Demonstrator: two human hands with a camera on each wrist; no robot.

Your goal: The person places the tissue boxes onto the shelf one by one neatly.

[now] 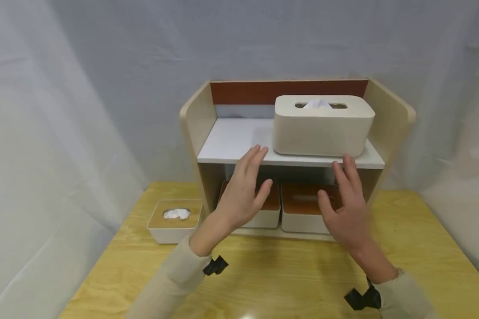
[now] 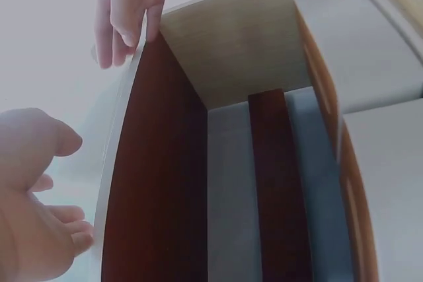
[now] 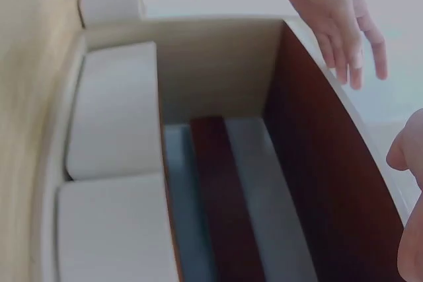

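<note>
A large cream tissue box (image 1: 319,135), with white tissue showing in its slot, stands on the right part of the upper white shelf (image 1: 235,137). My left hand (image 1: 241,192) is raised before the shelf's front edge, left of the box, its fingers extended and holding nothing. Below the box's right end, my right hand (image 1: 349,212) is also held up, fingers spread and nothing in them. In the left wrist view, both the left hand (image 2: 33,209) and the right hand (image 2: 135,1) appear along the shelf edge, palms free.
Two white boxes with brown lids, one at left (image 1: 263,218) and one at right (image 1: 303,223), sit in the lower compartment. A smaller wood-topped tissue box (image 1: 171,235) stands left of the shelf unit (image 1: 193,119) on the wooden table (image 1: 263,274). White curtain (image 1: 115,66) hangs behind.
</note>
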